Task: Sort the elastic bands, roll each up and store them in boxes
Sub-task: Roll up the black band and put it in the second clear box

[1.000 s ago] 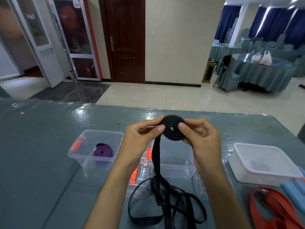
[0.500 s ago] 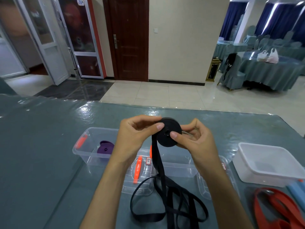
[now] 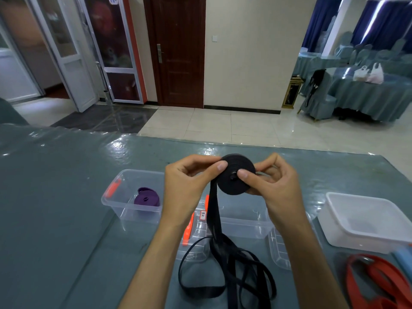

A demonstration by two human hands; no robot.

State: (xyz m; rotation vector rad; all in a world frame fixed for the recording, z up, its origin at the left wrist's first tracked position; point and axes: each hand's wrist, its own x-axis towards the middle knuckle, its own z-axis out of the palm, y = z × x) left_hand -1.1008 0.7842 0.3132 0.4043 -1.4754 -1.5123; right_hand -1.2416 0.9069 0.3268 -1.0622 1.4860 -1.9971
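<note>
A black elastic band (image 3: 231, 184) is partly wound into a flat disc held up over the table. My left hand (image 3: 189, 184) pinches the roll's left edge where the loose strap leaves it. My right hand (image 3: 274, 181) grips the disc, thumb pressed near its centre hole. The unrolled rest hangs down and lies in tangled loops (image 3: 229, 273) on the table. A rolled purple band (image 3: 146, 198) sits inside the clear box (image 3: 111, 197) at the left. A second clear box (image 3: 243, 224) stands behind the hanging strap.
A white tub (image 3: 365, 221) stands at the right. A red band (image 3: 379, 284) lies loose at the bottom right beside a blue one (image 3: 404, 259). Clear lids with orange clips (image 3: 188, 230) lie flat before the boxes. The table's far edge (image 3: 223, 143) faces a tiled floor.
The roll has turned a little in my fingers and the hanging strap has shifted slightly. Both hands stay on the disc; the view has drifted.
</note>
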